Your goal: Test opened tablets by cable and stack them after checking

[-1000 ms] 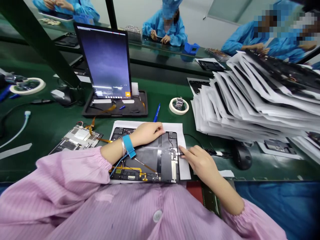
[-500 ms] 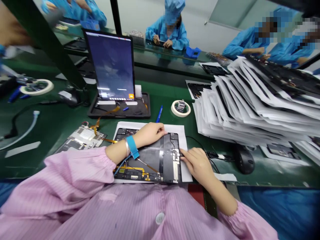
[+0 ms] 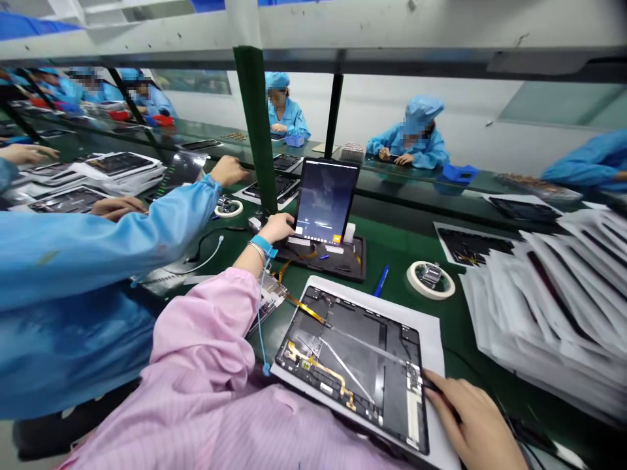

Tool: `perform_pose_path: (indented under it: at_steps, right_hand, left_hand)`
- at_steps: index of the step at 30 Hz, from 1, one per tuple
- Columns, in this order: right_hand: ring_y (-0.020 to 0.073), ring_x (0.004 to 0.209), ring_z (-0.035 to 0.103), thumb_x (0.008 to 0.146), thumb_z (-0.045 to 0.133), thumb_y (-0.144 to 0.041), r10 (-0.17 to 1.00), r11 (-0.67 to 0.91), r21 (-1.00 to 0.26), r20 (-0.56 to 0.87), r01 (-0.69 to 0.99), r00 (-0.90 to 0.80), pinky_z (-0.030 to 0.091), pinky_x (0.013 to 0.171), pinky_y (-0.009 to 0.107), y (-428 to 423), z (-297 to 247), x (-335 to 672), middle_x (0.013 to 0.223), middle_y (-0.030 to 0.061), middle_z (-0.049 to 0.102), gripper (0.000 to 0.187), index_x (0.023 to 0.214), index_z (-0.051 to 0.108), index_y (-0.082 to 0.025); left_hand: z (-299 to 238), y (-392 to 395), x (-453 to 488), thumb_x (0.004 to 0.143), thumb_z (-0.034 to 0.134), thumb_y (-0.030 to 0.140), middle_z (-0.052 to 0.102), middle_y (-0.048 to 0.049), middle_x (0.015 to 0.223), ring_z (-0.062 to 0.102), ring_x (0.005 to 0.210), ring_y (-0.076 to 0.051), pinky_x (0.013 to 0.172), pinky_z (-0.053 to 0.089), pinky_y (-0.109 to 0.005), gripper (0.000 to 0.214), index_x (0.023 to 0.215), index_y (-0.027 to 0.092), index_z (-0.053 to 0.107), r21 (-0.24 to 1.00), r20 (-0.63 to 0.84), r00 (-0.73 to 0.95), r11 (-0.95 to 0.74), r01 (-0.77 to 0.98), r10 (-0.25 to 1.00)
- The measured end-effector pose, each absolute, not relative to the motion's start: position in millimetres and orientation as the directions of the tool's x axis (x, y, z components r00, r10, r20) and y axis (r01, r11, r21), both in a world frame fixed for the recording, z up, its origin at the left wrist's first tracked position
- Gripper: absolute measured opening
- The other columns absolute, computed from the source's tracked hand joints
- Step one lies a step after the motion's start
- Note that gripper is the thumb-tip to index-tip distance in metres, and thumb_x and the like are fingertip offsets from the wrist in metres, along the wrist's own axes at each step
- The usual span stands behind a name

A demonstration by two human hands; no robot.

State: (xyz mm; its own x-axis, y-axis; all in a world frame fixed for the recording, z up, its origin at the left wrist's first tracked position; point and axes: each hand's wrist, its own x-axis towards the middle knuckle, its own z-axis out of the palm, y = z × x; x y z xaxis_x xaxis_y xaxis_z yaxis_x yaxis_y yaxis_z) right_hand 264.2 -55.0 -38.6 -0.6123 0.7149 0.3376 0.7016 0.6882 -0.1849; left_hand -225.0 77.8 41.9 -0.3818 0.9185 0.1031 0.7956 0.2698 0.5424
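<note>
An opened tablet [image 3: 362,352] lies back-up on a white sheet [image 3: 434,333] in front of me, showing black shields and orange flex cables. My right hand [image 3: 473,427] rests at its right edge, fingers pinched on a black cable plug [image 3: 430,386] at the tablet's connector. My left hand [image 3: 278,228], with a blue wrist strap [image 3: 263,245], is stretched forward and curled on the lower left edge of a lit standing tablet [image 3: 326,199], which stands in a black tray [image 3: 355,261].
A co-worker's blue sleeve [image 3: 122,235] crosses the left side, with the hand [image 3: 230,171] near a green post [image 3: 255,130]. A tape roll [image 3: 430,279], a blue pen [image 3: 381,281] and a pile of paper-wrapped tablets [image 3: 563,307] lie to the right. Other people work behind.
My left hand has left the opened tablet and reached forward to the standing tablet. The view has lifted and turned left. My right hand stays at the opened tablet's right edge.
</note>
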Motion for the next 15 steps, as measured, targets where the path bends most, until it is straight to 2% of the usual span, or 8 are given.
perform_pose_path:
  at_steps: [5,12,15]
  right_hand:
    - [0.0184,0.072,0.060,0.092,0.047,-0.043,0.735,0.670,-0.209,0.323,0.713,-0.596,0.048,0.068,0.033,-54,-37,264,0.080,0.0019,0.064,0.029,0.109,0.061,-0.024]
    - [0.0205,0.075,0.061,0.091,0.046,-0.045,0.745,0.656,-0.202,0.326,0.727,-0.581,0.050,0.068,0.033,-54,-38,264,0.083,0.0050,0.065,0.032,0.108,0.063,-0.023]
    - [0.0210,0.076,0.062,0.091,0.047,-0.046,0.744,0.656,-0.194,0.330,0.730,-0.581,0.051,0.068,0.033,-53,-41,267,0.084,0.0055,0.066,0.033,0.108,0.063,-0.022]
  left_hand:
    - [25,81,-225,0.063,0.074,0.031,0.064,-0.0073,0.099,0.053,0.101,-0.025,0.094,0.041,-0.038,0.034,0.091,0.016,0.063,0.508,0.189,-0.319,0.186,0.841,0.929]
    - [17,85,-230,0.067,0.071,0.034,0.062,-0.0069,0.101,0.050,0.105,-0.026,0.094,0.040,-0.036,0.027,0.087,0.019,0.061,0.435,0.280,-0.280,0.138,0.890,0.918]
    - [23,79,-222,0.067,0.071,0.035,0.061,-0.0100,0.108,0.048,0.110,-0.028,0.095,0.040,-0.038,0.037,0.097,0.017,0.059,0.418,0.288,-0.303,0.165,0.893,0.909]
